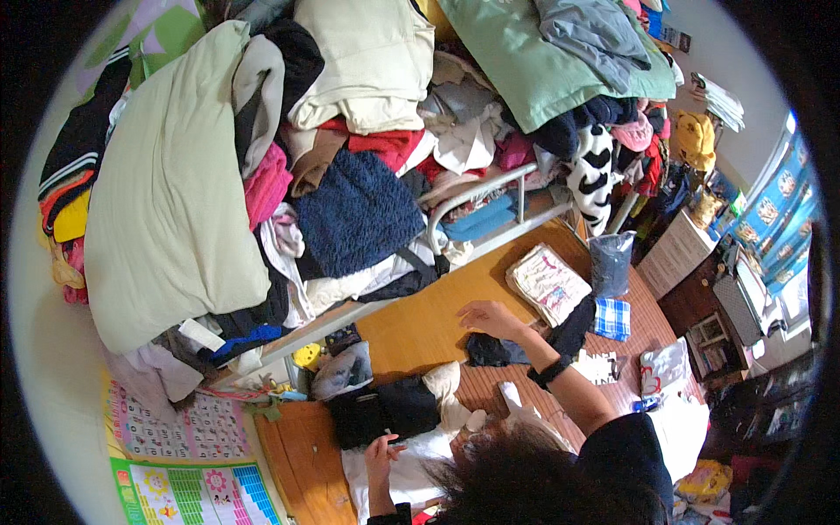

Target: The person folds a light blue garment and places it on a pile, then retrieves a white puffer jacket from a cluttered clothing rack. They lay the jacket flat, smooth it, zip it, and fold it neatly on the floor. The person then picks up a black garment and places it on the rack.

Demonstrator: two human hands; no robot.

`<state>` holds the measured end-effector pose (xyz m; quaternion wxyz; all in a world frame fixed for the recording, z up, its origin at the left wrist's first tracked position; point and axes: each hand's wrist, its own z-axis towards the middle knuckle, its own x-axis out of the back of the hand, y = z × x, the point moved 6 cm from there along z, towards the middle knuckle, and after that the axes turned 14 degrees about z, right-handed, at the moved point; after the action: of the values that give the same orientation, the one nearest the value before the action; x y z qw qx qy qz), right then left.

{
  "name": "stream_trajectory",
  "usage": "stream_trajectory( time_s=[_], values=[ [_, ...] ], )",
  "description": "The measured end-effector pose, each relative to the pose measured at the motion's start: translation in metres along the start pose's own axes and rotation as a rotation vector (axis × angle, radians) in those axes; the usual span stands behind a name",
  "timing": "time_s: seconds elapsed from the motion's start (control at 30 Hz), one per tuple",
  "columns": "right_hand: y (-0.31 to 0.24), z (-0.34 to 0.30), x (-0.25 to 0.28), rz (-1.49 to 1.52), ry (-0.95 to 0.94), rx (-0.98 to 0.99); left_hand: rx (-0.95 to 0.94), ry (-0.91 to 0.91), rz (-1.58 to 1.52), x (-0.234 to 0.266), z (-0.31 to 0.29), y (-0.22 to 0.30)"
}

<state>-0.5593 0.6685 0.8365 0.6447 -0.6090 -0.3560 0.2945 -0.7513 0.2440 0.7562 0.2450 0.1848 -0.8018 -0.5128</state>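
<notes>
My right hand [492, 320] reaches over the lower bunk with its fingers stretched out and nothing in them. A dark band circles that wrist. Just below the hand lies a black garment [494, 351]. Fingers of my left hand [381, 452] are pinched together at the front edge of a folded black garment [376, 413]; what they hold is too small to make out. White cloth [360, 477] spreads beneath that garment, and a cream cloth [447, 394] sits to its right. Beyond my right hand is a folded white printed garment [549, 282].
Above, the upper bunk is piled with clothes, a pale quilt [171, 210] and a green pillow [542, 74], behind a metal rail [472, 194]. A dark blue bundle [611, 262] and blue checked cloth [612, 318] lie at right. An alphabet chart [179, 429] hangs at left.
</notes>
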Motion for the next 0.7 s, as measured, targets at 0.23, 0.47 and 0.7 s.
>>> stream_trajectory(
  time_s=[0.23,0.47,0.7],
  values=[
    [-0.082,0.030,0.092,-0.004,0.021,0.157,-0.019,-0.040,0.158,-0.080,0.077,0.086],
    [-0.177,0.077,0.155,0.110,0.005,0.366,-0.226,-0.086,0.071,-0.156,0.161,0.216],
    [-0.229,0.101,0.162,0.062,-0.041,0.471,-0.475,-0.157,0.276,-0.227,0.191,0.388]
  ],
)
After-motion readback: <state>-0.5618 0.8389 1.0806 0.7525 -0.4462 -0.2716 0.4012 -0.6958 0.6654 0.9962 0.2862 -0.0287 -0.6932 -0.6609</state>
